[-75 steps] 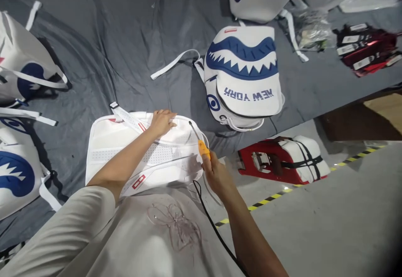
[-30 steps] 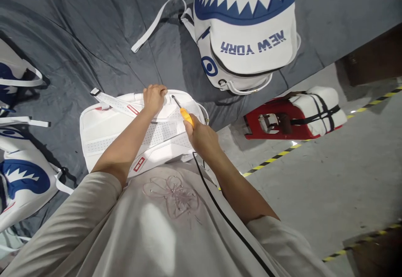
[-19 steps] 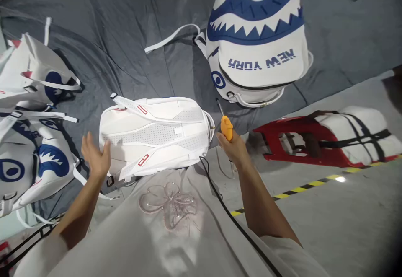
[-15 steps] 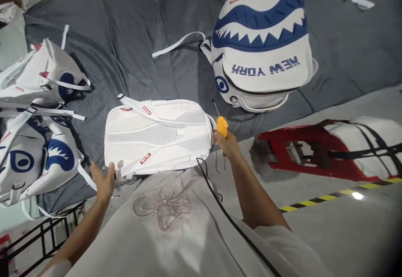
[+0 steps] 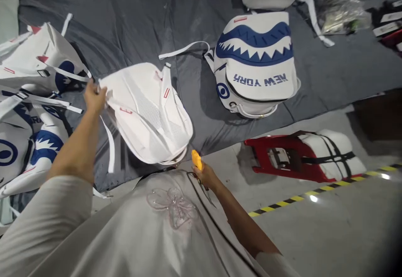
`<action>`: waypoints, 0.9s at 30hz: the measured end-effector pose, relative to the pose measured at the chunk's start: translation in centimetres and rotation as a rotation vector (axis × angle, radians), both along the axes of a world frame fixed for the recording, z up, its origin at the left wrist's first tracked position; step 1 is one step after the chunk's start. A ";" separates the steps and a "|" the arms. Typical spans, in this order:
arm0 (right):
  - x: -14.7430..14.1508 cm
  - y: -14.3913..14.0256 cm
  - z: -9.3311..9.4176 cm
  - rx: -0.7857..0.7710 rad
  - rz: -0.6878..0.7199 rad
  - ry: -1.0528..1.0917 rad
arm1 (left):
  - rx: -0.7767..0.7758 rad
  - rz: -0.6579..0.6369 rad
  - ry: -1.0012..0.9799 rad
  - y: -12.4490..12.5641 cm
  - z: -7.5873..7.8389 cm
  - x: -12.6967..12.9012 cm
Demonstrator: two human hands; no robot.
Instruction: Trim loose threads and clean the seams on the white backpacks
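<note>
A white backpack (image 5: 150,113) lies turned at an angle on the grey cloth, its back panel and shoulder straps facing up. My left hand (image 5: 96,97) is closed on its far left corner, pinching the white fabric. Near the backpack's handle end, my right hand (image 5: 205,174) is wrapped round a yellow tool (image 5: 197,159). The tool's tip cannot be made out at this moment. A black cord (image 5: 216,216) runs down across my shirt from beside that hand. One loose white strap (image 5: 109,145) hangs down below my left hand.
A white and blue backpack marked NEW YORK (image 5: 256,63) sits right of centre. More backpacks (image 5: 40,138) are heaped at the left. A red stool (image 5: 276,157) with a white strapped pad stands on the floor at right. A clear plastic bag (image 5: 344,13) lies at the far right.
My left hand has moved up and taken hold of the backpack's corner. The backpack has swung round and its left end is raised. My right hand, with the yellow tool, has moved down and left.
</note>
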State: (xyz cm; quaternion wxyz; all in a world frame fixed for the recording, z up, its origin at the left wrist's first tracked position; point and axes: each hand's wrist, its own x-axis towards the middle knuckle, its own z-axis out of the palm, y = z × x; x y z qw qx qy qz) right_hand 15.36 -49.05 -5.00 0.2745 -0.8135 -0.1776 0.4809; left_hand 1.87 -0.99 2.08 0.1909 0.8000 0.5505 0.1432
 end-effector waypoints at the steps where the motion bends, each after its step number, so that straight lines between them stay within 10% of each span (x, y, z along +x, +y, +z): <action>1: -0.5 -0.8 0.3 -0.002 0.044 0.026 | 0.012 0.040 -0.030 1.6 0.1 2.5; 4: -1.4 -3.2 1.3 -0.027 0.123 0.066 | 0.051 0.031 -0.062 2.0 0.1 8.7; 7: -1.9 -4.9 1.5 -0.061 0.078 0.002 | 0.083 -0.176 -0.010 -3.1 -0.3 9.8; 11: -2.3 -4.8 1.7 -0.022 0.031 -0.015 | 0.151 -0.336 0.065 -12.2 -2.3 2.8; 17: -2.0 -0.1 5.3 0.126 0.223 0.037 | -0.028 -0.047 0.076 -17.6 -5.1 -8.3; 22: -1.7 4.2 8.1 0.009 0.614 -0.038 | -0.491 0.176 -0.683 -16.1 -6.3 -9.2; 27: -2.1 6.6 8.2 -0.045 0.810 -0.172 | -0.790 0.202 -0.895 -16.4 -5.9 -8.4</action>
